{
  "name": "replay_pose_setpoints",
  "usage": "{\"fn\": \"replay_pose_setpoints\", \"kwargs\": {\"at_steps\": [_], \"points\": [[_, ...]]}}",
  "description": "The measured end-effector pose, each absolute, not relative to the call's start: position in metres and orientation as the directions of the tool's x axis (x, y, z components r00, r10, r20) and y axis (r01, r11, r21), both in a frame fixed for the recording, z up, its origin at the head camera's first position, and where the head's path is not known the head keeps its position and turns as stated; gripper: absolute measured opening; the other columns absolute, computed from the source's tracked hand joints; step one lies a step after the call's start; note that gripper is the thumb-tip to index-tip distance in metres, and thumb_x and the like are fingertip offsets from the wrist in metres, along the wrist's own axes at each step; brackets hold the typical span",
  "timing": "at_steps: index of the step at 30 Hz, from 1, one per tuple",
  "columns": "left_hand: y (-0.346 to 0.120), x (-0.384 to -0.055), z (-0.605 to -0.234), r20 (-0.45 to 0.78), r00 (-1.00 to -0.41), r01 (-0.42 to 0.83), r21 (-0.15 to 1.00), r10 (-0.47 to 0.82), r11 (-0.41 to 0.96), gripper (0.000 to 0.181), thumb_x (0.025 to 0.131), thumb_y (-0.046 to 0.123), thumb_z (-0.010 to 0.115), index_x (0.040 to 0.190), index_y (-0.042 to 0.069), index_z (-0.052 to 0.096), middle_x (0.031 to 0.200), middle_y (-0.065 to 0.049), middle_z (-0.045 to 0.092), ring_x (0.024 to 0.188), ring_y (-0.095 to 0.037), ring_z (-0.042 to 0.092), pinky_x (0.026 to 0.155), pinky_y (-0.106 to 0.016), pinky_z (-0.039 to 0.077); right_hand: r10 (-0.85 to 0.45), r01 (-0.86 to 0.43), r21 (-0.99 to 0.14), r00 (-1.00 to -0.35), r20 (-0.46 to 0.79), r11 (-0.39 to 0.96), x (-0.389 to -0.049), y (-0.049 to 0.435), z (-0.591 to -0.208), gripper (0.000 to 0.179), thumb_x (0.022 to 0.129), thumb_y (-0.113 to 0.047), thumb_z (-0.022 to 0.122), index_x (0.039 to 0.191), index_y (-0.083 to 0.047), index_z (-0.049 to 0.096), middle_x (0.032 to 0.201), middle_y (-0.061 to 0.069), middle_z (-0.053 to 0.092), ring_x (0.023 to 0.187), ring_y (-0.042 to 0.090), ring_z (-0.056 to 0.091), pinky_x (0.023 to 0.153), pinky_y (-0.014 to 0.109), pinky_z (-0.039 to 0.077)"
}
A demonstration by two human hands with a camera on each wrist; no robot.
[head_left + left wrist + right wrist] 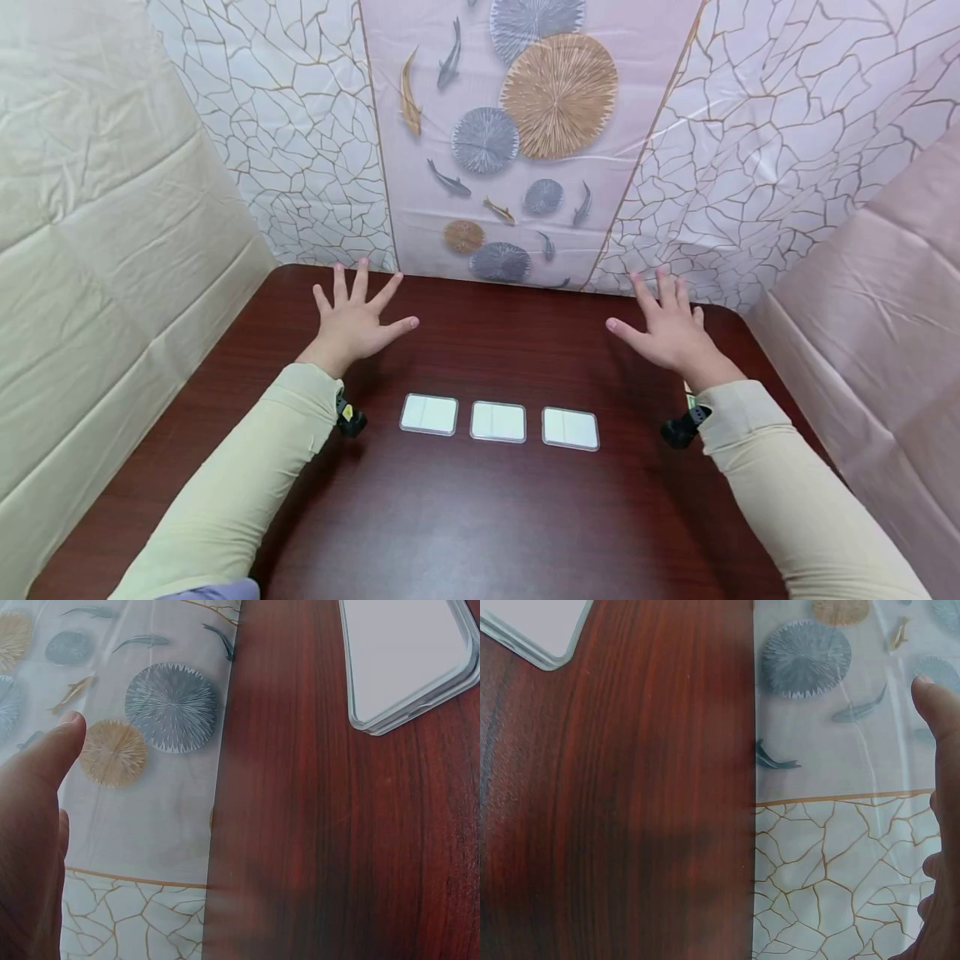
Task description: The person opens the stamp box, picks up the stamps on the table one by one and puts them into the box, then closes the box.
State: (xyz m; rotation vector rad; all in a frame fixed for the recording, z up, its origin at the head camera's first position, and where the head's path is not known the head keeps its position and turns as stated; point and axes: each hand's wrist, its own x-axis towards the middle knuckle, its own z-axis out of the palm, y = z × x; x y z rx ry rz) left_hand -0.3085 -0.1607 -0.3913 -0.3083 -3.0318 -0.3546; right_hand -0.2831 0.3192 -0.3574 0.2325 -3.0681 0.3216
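Observation:
Three flat, clear-edged rectangular cases with white faces lie in a row on the dark wood table: a left case (429, 414), a middle case (498, 422) and a right case (570, 428). My left hand (354, 325) is held with fingers spread, beyond and to the left of the row, holding nothing. On the other side, my right hand (670, 330) also has its fingers spread and holds nothing. Neither hand touches a case. One white case (409, 656) shows at the top right of the left wrist view, and a case (536, 626) is cut off in the right wrist view.
The dark reddish table (465, 517) ends at a patterned cloth backdrop (420, 225) with fish and round shapes. Pale fabric walls rise at the left (112, 208) and the right (885, 317). A black wrist device (350, 419) hangs under the left cuff, and another wrist device (684, 427) under the right.

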Motion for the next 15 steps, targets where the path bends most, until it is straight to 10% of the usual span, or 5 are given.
{"fn": "replay_pose_setpoints", "kwargs": {"at_steps": [8,15], "points": [[-0.157,-0.306,-0.387,0.092,-0.974,0.221,0.227,0.205,0.948,0.092,0.085,0.089,0.029,0.161,0.043,0.008,0.167,-0.016,-0.015,0.146,-0.048,-0.027,0.107,-0.074,-0.016,-0.150,-0.159,-0.217,-0.987,0.058,0.963,-0.282,0.316,-0.356,0.098,0.093,-0.076,0.040,0.163,-0.023,-0.004,0.165,0.023,-0.015,0.148,0.046,-0.023,0.106,0.080,0.001],[-0.145,-0.299,-0.391,0.090,-0.961,0.274,0.227,0.261,0.934,0.093,0.084,0.089,0.028,0.162,0.041,0.009,0.169,-0.017,-0.005,0.150,-0.051,-0.009,0.109,-0.075,-0.010,-0.198,-0.231,-0.219,-0.967,0.159,0.948,-0.282,0.306,-0.367,0.098,0.093,-0.072,0.047,0.164,-0.015,0.009,0.165,0.025,0.011,0.150,0.049,0.007,0.112,0.073,0.009]]}}
